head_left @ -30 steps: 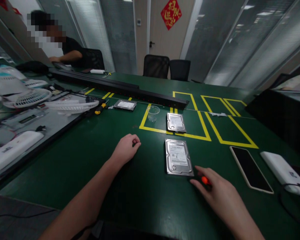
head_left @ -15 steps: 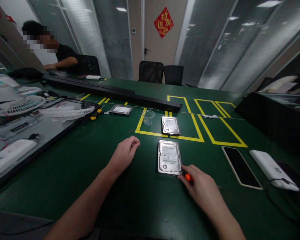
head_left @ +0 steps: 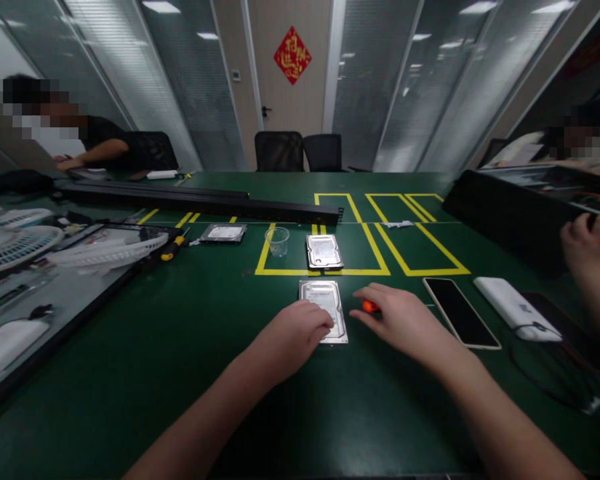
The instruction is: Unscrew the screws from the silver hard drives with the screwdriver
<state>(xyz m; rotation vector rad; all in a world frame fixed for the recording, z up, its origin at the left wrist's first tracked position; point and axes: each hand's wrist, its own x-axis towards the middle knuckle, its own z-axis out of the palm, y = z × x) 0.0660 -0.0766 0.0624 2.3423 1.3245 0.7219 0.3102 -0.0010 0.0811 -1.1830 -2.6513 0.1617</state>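
A silver hard drive [head_left: 341, 313] lies label side up on the green table in front of me. My left hand [head_left: 300, 327] is over its lower left part and hides some of the label. The fingers of that hand are curled together, and I cannot see what is in them, if anything. Just right of the drive, my right hand [head_left: 393, 312] has an orange-ended screwdriver [head_left: 370, 307] tucked in its grip. Its thumb and forefinger are apart at the front, and a thin shaft shows behind the hand. A second hard drive [head_left: 324, 252] sits farther back, across the yellow tape.
A clear plastic cup [head_left: 279, 241], another hard drive [head_left: 224, 233] and a yellow-black screwdriver [head_left: 174, 248] stand or lie to the left. On the right are a phone [head_left: 461, 313], a white power bank [head_left: 517, 310] and another person's hand [head_left: 593, 253]. A long black bar [head_left: 200, 201] crosses behind.
My left hand has moved right, onto the near hard drive. My right hand has come off the drive's edge, still with the screwdriver. The view has turned a little to the right.
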